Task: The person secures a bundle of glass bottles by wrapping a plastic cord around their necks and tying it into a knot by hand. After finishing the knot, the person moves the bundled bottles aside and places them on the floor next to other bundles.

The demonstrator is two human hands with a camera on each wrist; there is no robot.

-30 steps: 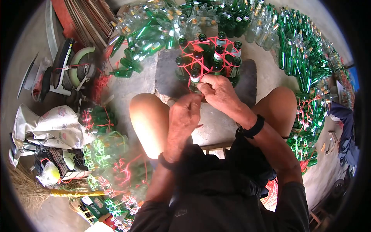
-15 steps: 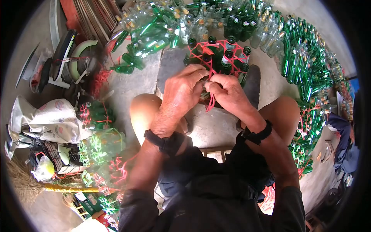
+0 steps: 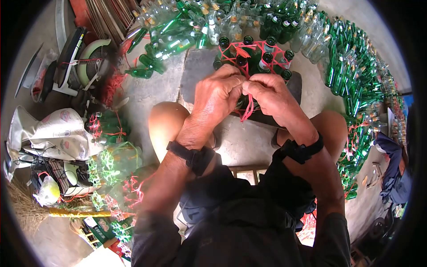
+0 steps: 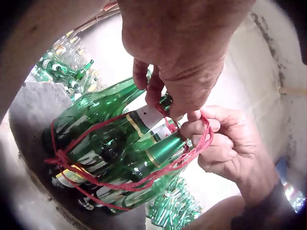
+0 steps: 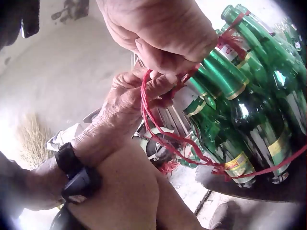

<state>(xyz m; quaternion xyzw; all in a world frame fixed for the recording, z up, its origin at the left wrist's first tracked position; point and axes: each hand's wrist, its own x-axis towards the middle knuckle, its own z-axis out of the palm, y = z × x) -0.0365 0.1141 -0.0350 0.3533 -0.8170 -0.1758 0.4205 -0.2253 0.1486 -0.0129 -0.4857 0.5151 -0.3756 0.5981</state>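
A bundle of green glass bottles [image 4: 86,117] stands upright on a dark slab [image 3: 194,73], with red plastic twine [image 5: 145,100] wound around the bodies and criss-crossed between the necks. Over the bundle's near side my left hand [image 3: 218,92] pinches the twine, fingertips bent down beside the bottle necks. My right hand [image 3: 272,94] meets it there, thumb and forefinger gripping the same twine. A doubled loop of it hangs below both hands. Their fingers hide the spot where the strands come together.
Crowded green and clear bottles [image 3: 338,66] curve along the back and right. A fan [image 3: 93,64], a white sack [image 3: 60,135] and a straw broom [image 3: 26,209] lie to the left. My knees [image 3: 167,122] flank the slab.
My left hand has risen from low at the near side to the bottle necks, meeting my right hand. A twine loop now hangs beneath them. Over the last half second both shifted slightly.
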